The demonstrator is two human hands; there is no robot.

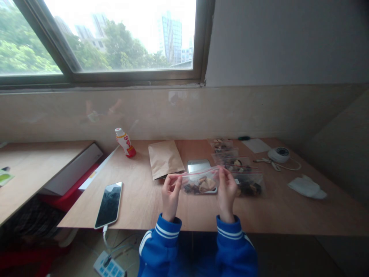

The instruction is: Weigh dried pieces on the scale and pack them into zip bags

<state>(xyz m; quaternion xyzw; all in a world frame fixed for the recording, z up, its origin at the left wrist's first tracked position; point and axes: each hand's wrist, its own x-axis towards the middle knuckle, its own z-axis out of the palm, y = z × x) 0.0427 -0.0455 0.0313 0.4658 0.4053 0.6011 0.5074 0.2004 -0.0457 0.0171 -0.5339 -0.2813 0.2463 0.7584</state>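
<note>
I hold a clear zip bag (200,184) with a red seal strip, filled with brown and pale dried pieces, just above the wooden table (144,200). My left hand (171,197) pinches the bag's top left corner. My right hand (226,192) pinches the top right corner. Both hands are closed on the seal edge. Under the bag lies a small silvery scale (198,166). Both sleeves are blue with white stripes.
Several more filled zip bags (230,161) lie to the right. A brown paper pouch (165,158), a small red and white bottle (125,142), a charging phone (109,204), a white round device (279,154) with cable and a white cloth (307,187) lie around.
</note>
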